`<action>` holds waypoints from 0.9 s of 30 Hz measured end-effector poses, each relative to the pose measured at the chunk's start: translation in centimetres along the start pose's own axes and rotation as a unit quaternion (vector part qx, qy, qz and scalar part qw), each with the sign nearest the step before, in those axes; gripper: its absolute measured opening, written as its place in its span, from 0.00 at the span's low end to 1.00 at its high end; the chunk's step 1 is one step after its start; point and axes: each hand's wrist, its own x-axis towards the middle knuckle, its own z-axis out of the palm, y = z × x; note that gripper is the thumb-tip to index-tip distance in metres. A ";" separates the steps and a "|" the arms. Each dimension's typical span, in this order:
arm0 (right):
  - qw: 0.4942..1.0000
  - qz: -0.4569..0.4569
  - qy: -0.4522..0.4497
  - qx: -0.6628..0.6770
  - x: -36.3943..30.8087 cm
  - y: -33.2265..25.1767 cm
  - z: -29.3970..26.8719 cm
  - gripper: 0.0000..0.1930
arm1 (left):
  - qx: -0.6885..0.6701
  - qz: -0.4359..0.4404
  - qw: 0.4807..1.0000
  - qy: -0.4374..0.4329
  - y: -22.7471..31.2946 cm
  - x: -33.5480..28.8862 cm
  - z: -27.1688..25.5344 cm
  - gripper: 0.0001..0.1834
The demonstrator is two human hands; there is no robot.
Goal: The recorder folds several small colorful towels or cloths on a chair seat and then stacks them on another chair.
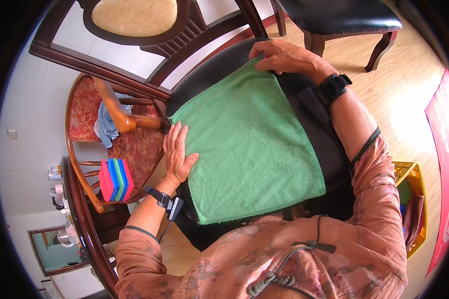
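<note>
A green cloth (254, 149) lies spread, nearly flat, over the black padded seat of a chair (199, 82) in front of me. At the cloth's left edge rests my left hand (177, 154), its fingers stretched out and the thumb pointing toward the fabric. My right hand (287, 59) is at the far corner, with thumb and fingers closed on the cloth there. Part of that corner is hidden under the fingers. Each wrist wears a dark strap.
On a red-patterned armchair (134, 149) at the left stand folded pink, blue and green cloths (116, 180) and a crumpled light-blue cloth (107, 119). A yellow basket (420, 219) with cloths is at the right. Another black-seated chair (344, 17) stands at the far right.
</note>
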 end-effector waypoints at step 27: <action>0.983 -0.085 0.165 0.008 0.8 -0.3 0.9 0.13 | 0.000 0.001 1.000 -0.002 0.1 0.0 -0.1 0.47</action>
